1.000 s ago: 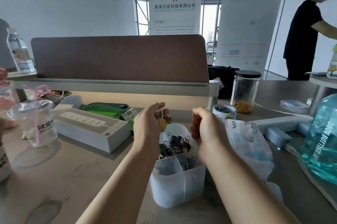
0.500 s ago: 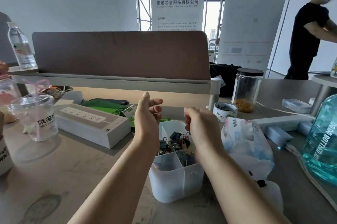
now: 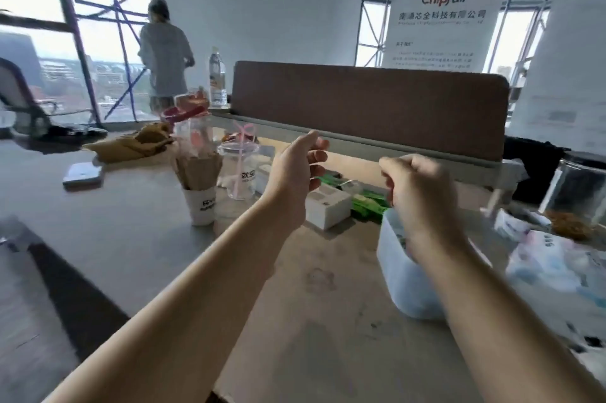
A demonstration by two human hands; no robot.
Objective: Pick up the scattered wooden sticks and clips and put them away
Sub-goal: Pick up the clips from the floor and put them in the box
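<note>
Wooden sticks [image 3: 196, 169] fill a white paper cup [image 3: 202, 205] on the worktop, left of the raised left hand [image 3: 293, 169], whose fingers are relaxed. The right hand [image 3: 423, 192] curls above a translucent white plastic box [image 3: 403, 274]; whether it grips anything cannot be told. A white banner [image 3: 442, 25] reads "Chipfull".

The person's two forearms are bare and slender, uncovered from the six o'clock edge to the wrists. The left hand [image 3: 295, 169] and the right hand [image 3: 423, 192] are bare as well, their fingers motion-blurred.
</note>
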